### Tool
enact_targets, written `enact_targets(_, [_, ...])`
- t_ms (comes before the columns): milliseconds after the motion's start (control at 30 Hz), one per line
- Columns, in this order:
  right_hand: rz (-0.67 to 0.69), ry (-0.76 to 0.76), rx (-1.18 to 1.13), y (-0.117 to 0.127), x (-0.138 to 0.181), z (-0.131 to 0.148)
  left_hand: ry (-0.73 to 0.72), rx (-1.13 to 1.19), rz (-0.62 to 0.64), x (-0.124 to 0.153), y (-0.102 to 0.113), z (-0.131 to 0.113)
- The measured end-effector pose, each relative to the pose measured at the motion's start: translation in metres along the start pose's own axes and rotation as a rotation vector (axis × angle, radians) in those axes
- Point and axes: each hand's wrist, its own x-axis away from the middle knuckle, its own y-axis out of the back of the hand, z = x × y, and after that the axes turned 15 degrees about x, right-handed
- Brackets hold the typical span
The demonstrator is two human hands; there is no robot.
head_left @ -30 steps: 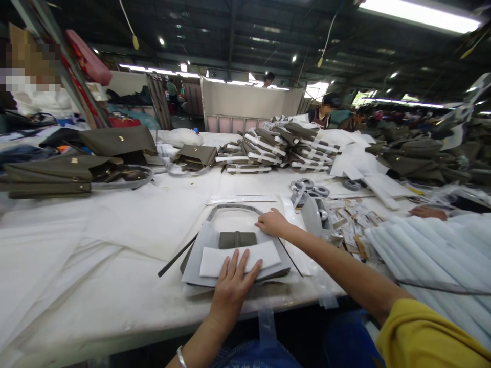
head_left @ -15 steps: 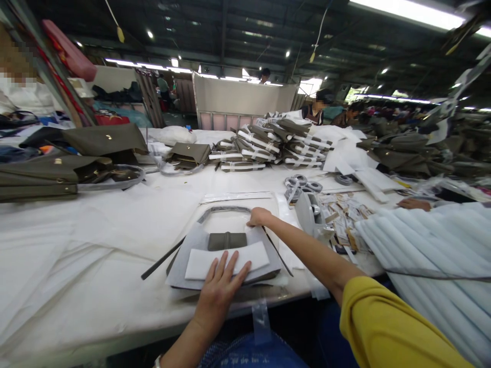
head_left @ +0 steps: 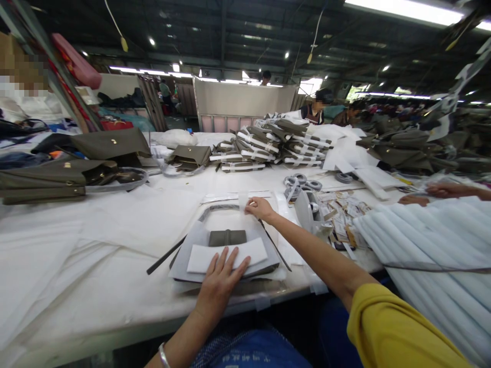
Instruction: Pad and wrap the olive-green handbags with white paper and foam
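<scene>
- My left hand [head_left: 218, 281] lies flat near the desk's near edge, fingers spread, pressing on the white foam pad [head_left: 227, 256] without gripping it.
- That pad sits across a grey wrapped bag [head_left: 226, 255], which rests on the white desk [head_left: 115, 296] right in front of me.
- Just beyond the pad I see the bag's olive clasp piece [head_left: 227, 237], centred on the grey wrapping.
- A dark strap [head_left: 166, 255] runs out to the left from under the wrapping.
- My right hand [head_left: 260, 208] reaches to the far side of the bag, fingers pinched on a small strip of clear tape [head_left: 243, 200] at the curved bag handle [head_left: 220, 208].
- To the right lie rolled white sheets [head_left: 422, 245], with another person's hands [head_left: 441, 191] beyond them.
- Tape rolls [head_left: 303, 182] sit right of the bag, farther off.
- Far across the desk stands a stack of wrapped olive bags [head_left: 276, 143]; at left lie open olive bags [head_left: 69, 174].
</scene>
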Motion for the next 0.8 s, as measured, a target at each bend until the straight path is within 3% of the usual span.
enact_targets(167, [-0.074,0.105,-0.161,0.02,0.012,0.011,-0.008,0.012,-0.003,0.001,0.0,0.002])
enact_targets(300, [-0.074,0.218,-0.181,0.029,0.057,0.011,0.007,0.027,-0.001,0.0,0.001,0.001])
enact_targets(467, [-0.118,0.521,0.04,0.015,0.133,0.0,0.021,0.031,0.003,-0.004,0.002,-0.002])
enact_targets(567, [-0.149,0.697,0.17,0.005,0.162,-0.007,0.036,0.033,0.03,-0.005,0.001,-0.002])
enact_targets(800, [-0.295,0.779,0.224,-0.017,0.189,-0.026,0.054,0.048,0.047,-0.009,0.003,-0.007])
